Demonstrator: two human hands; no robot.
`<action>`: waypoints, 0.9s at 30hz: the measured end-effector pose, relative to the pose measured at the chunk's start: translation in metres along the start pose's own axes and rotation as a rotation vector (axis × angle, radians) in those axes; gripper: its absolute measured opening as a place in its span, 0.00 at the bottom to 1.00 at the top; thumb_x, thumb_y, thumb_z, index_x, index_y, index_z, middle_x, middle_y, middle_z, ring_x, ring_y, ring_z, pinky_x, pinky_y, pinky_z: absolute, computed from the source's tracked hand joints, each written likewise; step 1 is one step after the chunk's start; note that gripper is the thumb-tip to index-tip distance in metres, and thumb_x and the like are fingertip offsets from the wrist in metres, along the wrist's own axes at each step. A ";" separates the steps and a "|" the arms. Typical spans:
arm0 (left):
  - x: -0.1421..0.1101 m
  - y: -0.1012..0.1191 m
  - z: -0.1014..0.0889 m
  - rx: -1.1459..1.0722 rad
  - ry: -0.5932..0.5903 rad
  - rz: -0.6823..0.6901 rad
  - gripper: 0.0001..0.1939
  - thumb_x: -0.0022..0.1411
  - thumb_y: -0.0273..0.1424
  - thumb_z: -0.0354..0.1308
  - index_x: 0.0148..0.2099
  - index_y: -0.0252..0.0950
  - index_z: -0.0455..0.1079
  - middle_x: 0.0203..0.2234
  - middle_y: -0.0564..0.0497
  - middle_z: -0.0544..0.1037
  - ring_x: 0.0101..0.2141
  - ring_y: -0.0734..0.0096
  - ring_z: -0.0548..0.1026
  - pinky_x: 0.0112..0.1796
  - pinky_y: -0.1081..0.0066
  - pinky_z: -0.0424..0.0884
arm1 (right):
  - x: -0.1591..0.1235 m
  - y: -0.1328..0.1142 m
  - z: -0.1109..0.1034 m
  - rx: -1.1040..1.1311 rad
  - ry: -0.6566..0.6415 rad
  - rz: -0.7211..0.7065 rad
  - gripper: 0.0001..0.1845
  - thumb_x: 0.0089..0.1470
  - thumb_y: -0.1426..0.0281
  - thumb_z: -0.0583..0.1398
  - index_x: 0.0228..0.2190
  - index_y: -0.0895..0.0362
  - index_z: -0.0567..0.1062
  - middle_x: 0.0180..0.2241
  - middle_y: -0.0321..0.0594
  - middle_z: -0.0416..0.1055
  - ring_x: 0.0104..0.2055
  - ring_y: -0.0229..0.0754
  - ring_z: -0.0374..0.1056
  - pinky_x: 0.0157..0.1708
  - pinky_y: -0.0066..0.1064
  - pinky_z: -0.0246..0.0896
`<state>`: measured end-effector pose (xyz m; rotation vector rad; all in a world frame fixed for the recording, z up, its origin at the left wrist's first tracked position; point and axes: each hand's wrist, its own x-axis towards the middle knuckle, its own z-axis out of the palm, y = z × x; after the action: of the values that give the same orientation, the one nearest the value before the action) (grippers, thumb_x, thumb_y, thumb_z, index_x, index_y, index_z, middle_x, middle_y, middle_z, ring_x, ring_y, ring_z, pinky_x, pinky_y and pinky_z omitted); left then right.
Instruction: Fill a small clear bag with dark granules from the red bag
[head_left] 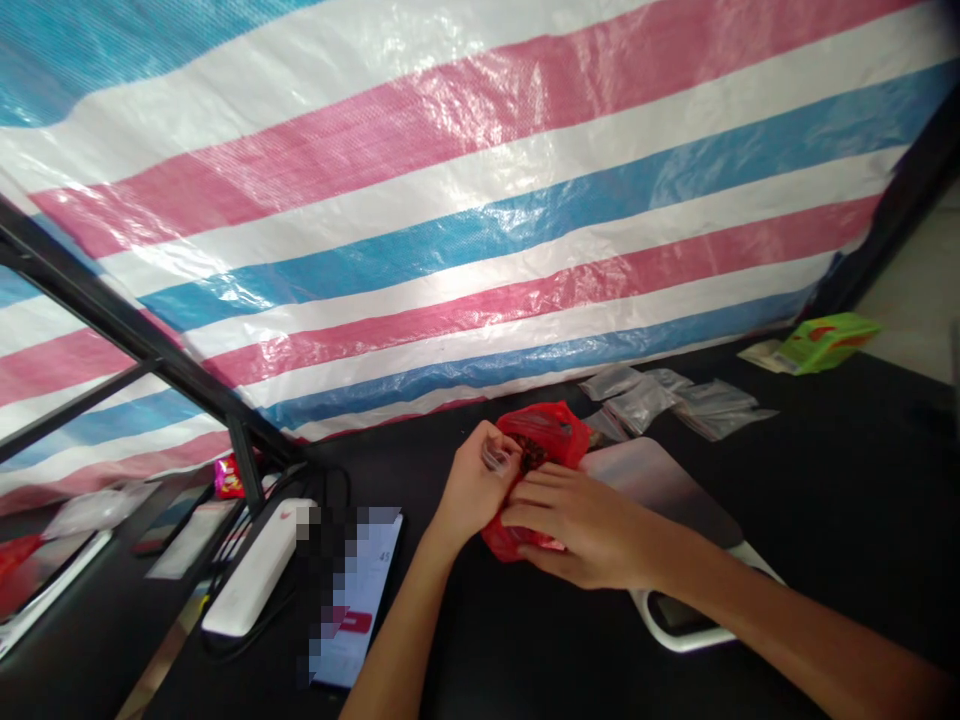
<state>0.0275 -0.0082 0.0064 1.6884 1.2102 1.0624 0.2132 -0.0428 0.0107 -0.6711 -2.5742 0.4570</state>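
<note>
- left hand (472,488): fingers curled tight, pinching the red bag (544,435) (dark contents show at its mouth)
- right hand (577,525): fingers closed across the bag
- bag: between both hands, above the black table (825,480)

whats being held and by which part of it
The left hand and right hand hold a red plastic bag by its middle; the exact grip is hidden.

Layout around the plastic bag (544,440)
I've got a phone (358,600) left of it, sachets (660,400) just behind, a packet (829,342) farther right, a tarpaulin (465,220) behind everything.
</note>
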 end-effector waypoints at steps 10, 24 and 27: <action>0.000 -0.003 -0.013 0.283 -0.085 0.069 0.05 0.64 0.26 0.57 0.41 0.39 0.70 0.32 0.55 0.78 0.32 0.72 0.76 0.36 0.73 0.68 | -0.003 0.019 -0.025 -0.163 0.099 0.292 0.10 0.65 0.68 0.59 0.46 0.51 0.78 0.47 0.41 0.78 0.43 0.47 0.75 0.41 0.35 0.64; -0.019 0.027 -0.002 0.947 0.196 -0.284 0.10 0.72 0.39 0.53 0.43 0.39 0.69 0.39 0.42 0.78 0.37 0.53 0.79 0.32 0.68 0.63 | -0.003 0.033 -0.014 -0.339 0.007 0.486 0.09 0.63 0.73 0.62 0.46 0.53 0.75 0.49 0.42 0.78 0.41 0.47 0.78 0.33 0.34 0.58; -0.030 0.035 0.017 1.129 0.331 -0.202 0.15 0.75 0.40 0.46 0.49 0.36 0.67 0.43 0.38 0.75 0.42 0.47 0.79 0.28 0.68 0.62 | -0.001 0.029 -0.010 -0.376 -0.006 0.511 0.08 0.64 0.71 0.63 0.46 0.54 0.75 0.48 0.43 0.78 0.39 0.47 0.77 0.32 0.34 0.57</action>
<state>0.0477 -0.0470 0.0272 2.1244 2.4273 0.5208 0.2299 -0.0176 0.0073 -1.4738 -2.4977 0.1195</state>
